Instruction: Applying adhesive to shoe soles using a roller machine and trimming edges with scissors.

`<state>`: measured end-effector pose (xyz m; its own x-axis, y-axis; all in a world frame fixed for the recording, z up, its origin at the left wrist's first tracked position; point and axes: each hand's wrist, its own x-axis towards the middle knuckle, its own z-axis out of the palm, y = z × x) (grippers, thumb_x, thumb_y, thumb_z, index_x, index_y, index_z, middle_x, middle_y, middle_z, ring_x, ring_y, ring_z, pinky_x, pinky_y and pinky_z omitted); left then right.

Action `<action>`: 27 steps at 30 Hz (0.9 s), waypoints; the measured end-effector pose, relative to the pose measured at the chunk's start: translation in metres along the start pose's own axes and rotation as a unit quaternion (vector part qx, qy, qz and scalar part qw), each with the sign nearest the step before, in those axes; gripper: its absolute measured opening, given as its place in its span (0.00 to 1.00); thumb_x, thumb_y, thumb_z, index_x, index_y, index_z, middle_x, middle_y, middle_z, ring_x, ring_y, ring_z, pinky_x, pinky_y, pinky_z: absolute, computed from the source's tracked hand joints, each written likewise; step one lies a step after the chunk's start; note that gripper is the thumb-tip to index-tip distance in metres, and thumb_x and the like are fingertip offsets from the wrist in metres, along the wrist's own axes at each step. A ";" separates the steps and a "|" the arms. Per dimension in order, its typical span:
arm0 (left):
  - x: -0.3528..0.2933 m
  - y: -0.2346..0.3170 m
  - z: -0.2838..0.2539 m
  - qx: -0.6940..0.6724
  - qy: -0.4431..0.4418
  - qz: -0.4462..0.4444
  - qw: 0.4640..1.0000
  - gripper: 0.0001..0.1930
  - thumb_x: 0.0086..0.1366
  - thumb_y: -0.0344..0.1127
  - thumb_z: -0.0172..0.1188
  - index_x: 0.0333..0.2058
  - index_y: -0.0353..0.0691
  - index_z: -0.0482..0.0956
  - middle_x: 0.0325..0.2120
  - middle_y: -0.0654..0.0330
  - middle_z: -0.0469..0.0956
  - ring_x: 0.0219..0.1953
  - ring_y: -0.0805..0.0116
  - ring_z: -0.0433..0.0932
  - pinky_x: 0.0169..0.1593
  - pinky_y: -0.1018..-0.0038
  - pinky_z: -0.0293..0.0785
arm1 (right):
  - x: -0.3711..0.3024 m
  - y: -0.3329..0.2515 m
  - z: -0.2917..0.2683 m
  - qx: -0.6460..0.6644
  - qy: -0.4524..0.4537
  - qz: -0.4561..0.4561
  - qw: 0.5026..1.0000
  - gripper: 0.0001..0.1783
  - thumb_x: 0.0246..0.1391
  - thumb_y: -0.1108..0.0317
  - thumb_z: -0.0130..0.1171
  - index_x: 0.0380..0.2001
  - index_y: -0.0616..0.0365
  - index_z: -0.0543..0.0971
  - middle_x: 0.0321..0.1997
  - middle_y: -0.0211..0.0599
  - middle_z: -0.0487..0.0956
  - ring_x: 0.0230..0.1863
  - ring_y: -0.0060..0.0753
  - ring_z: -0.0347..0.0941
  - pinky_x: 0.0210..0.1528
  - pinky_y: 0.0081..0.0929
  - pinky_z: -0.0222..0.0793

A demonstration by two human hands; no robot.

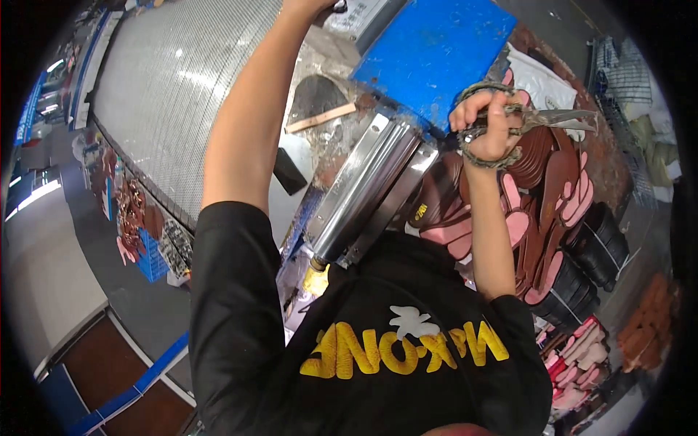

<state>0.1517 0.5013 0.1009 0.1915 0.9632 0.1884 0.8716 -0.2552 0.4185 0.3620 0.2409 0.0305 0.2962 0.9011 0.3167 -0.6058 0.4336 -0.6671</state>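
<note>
With fingers curled tight through the scissors (527, 120), the right hand (488, 129) hovers beside the blue machine plate (436, 47), seemingly poised to trim; left fingers unseen.

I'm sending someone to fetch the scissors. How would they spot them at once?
Find the big blue panel, then look just right of its lower corner. There the right hand grips the scissors: worn metal blades pointing right, handles wrapped in cord, unlike the flat brown and pink cutouts beneath.
</note>
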 end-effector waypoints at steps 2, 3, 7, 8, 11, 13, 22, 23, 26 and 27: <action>0.003 -0.014 0.002 -0.014 0.011 -0.002 1.000 0.42 0.60 0.67 0.54 0.62 0.41 0.64 0.52 0.37 0.73 0.55 0.42 0.73 0.57 0.55 0.70 | 0.002 0.000 0.004 -0.009 -0.015 -0.008 1.000 0.07 0.67 0.67 0.43 0.46 0.53 0.63 0.22 0.44 0.70 0.17 0.35 0.67 0.19 0.32 0.68; -0.002 -0.001 -0.001 -0.029 -0.011 -0.022 0.999 0.44 0.57 0.70 0.55 0.62 0.40 0.64 0.52 0.37 0.73 0.54 0.43 0.74 0.56 0.56 0.70 | 0.002 -0.001 0.001 -0.020 -0.010 -0.005 1.000 0.07 0.67 0.67 0.43 0.46 0.53 0.63 0.22 0.44 0.70 0.17 0.35 0.67 0.19 0.32 0.68; -0.013 0.011 -0.014 -0.017 -0.022 -0.023 0.999 0.48 0.54 0.72 0.57 0.61 0.38 0.65 0.53 0.39 0.74 0.54 0.44 0.75 0.56 0.57 0.71 | -0.001 0.001 -0.002 -0.030 0.015 -0.002 0.999 0.09 0.68 0.63 0.43 0.46 0.54 0.63 0.21 0.42 0.69 0.18 0.34 0.67 0.19 0.32 0.68; -0.014 0.009 -0.013 -0.022 -0.026 -0.024 0.999 0.48 0.54 0.72 0.57 0.61 0.38 0.65 0.53 0.39 0.74 0.54 0.44 0.75 0.56 0.57 0.71 | -0.003 0.000 -0.003 -0.034 0.020 0.006 0.999 0.10 0.69 0.61 0.43 0.45 0.55 0.64 0.21 0.42 0.69 0.18 0.33 0.67 0.19 0.32 0.68; -0.015 0.003 -0.010 -0.012 -0.018 -0.017 1.000 0.48 0.53 0.73 0.57 0.61 0.38 0.66 0.53 0.39 0.74 0.55 0.45 0.74 0.56 0.57 0.71 | -0.003 0.001 0.000 -0.014 0.027 0.012 0.999 0.16 0.69 0.59 0.43 0.32 0.61 0.70 0.20 0.40 0.69 0.18 0.34 0.67 0.19 0.32 0.68; -0.015 0.004 -0.010 -0.012 -0.023 -0.023 0.999 0.48 0.53 0.73 0.57 0.61 0.38 0.66 0.53 0.39 0.74 0.55 0.44 0.74 0.56 0.57 0.71 | -0.003 -0.002 0.004 -0.033 0.022 0.019 0.999 0.23 0.69 0.58 0.43 0.23 0.64 0.70 0.20 0.39 0.69 0.17 0.34 0.67 0.18 0.31 0.67; -0.011 0.003 -0.009 -0.041 -0.016 -0.024 0.999 0.44 0.58 0.65 0.59 0.58 0.29 0.66 0.34 0.48 0.83 0.39 0.55 0.82 0.45 0.63 0.75 | 0.000 0.002 0.001 -0.027 -0.015 0.003 1.000 0.16 0.64 0.58 0.51 0.27 0.58 0.71 0.22 0.35 0.71 0.21 0.32 0.69 0.20 0.32 0.65; 0.001 -0.018 0.002 -0.018 0.013 0.013 1.000 0.43 0.58 0.64 0.59 0.59 0.30 0.66 0.34 0.48 0.83 0.38 0.55 0.82 0.44 0.63 0.75 | -0.002 0.007 0.000 -0.030 0.008 0.019 0.999 0.20 0.66 0.55 0.50 0.25 0.58 0.70 0.20 0.35 0.71 0.18 0.29 0.69 0.18 0.27 0.64; -0.009 0.019 0.006 -0.081 -0.059 -0.015 0.995 0.42 0.56 0.64 0.63 0.58 0.35 0.67 0.36 0.50 0.82 0.33 0.65 0.81 0.34 0.69 0.75 | 0.001 -0.008 0.015 -0.097 0.059 -0.032 0.993 0.19 0.68 0.61 0.46 0.22 0.58 0.69 0.18 0.32 0.69 0.16 0.23 0.67 0.16 0.21 0.63; -0.019 0.032 0.002 -0.142 -0.065 -0.027 0.987 0.43 0.55 0.63 0.64 0.59 0.35 0.66 0.37 0.52 0.82 0.32 0.67 0.80 0.33 0.70 0.75 | 0.000 -0.015 0.022 -0.116 0.080 -0.037 0.989 0.18 0.67 0.62 0.46 0.23 0.58 0.69 0.18 0.32 0.69 0.16 0.22 0.67 0.16 0.20 0.63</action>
<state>0.1768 0.4747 0.1085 0.2205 0.9740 0.0515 0.7245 -0.1989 0.6599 0.3550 0.2349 0.0555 0.4581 0.8466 0.2711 -0.3977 0.4680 -0.7892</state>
